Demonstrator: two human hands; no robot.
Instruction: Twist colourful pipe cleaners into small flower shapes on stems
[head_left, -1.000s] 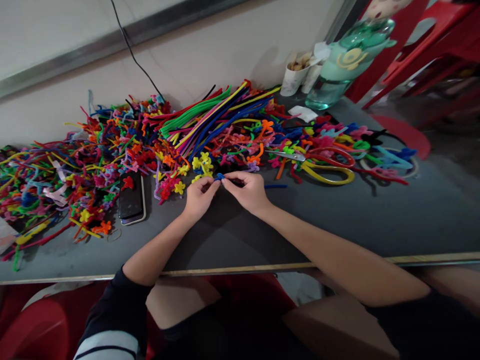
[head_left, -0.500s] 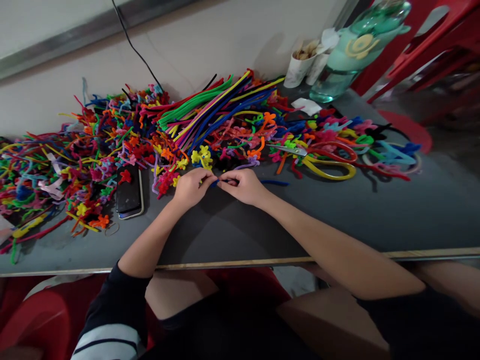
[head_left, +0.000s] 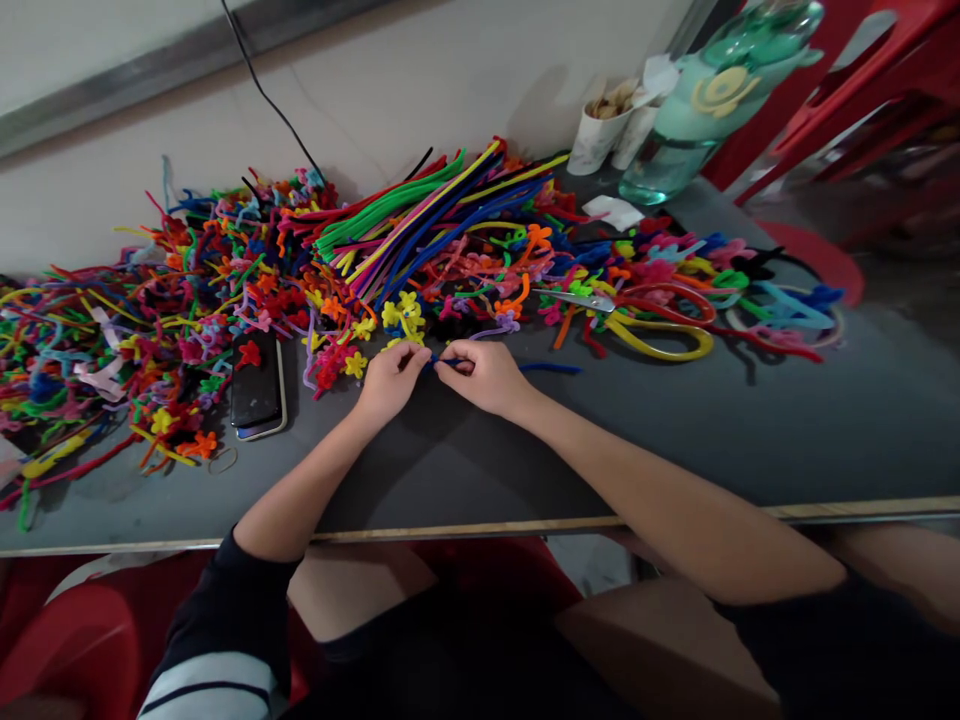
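A blue pipe cleaner [head_left: 553, 369] runs through my right hand [head_left: 484, 375], its loose end sticking out to the right past the wrist. Thumb and forefinger of that hand pinch it near the other end. My left hand [head_left: 394, 378] pinches the same blue piece close by, the two sets of fingertips almost touching. Between them only a short bit of blue shows, and its exact shape is hidden. Just beyond the fingers lie yellow pipe-cleaner flowers [head_left: 403, 315]. A bundle of straight pipe cleaners [head_left: 420, 225] rests on the heap behind.
Scissors [head_left: 660, 320] with red and yellow handles lie to the right. A phone [head_left: 256, 385] with a red flower on it sits left. At the back right stand a green water bottle [head_left: 697, 110] and paper cups [head_left: 596, 140]. The table's front edge [head_left: 480, 527] runs below my forearms.
My left hand has shifted slightly to the right and turned a little. My right hand stays nearly in place, both still pinching the blue pipe cleaner.
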